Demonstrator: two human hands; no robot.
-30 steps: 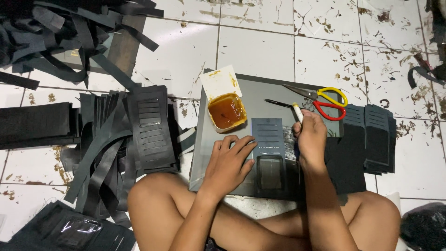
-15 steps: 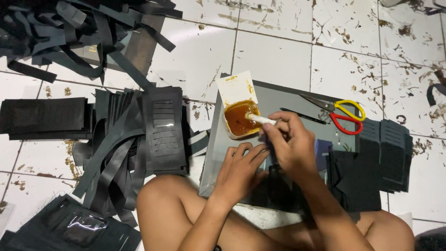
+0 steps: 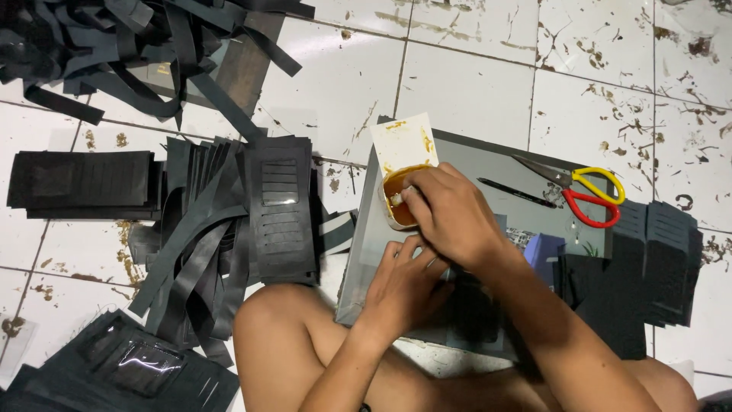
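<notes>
Your right hand (image 3: 450,217) has moved from the flat dark piece over to the small white tub of brown glue (image 3: 398,200) at the far left corner of the grey board (image 3: 488,164). Your fingers pinch a small white applicator and dip it in, so you are loading more glue. The tub looks about half full, its lid flipped up. Your left hand (image 3: 404,286) lies flat, fingers spread, holding down the black piece (image 3: 469,313) near the board's near edge.

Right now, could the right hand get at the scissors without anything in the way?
Probably yes. The right hand is at the glue tub; the scissors lie uncovered on the grey board.
</notes>
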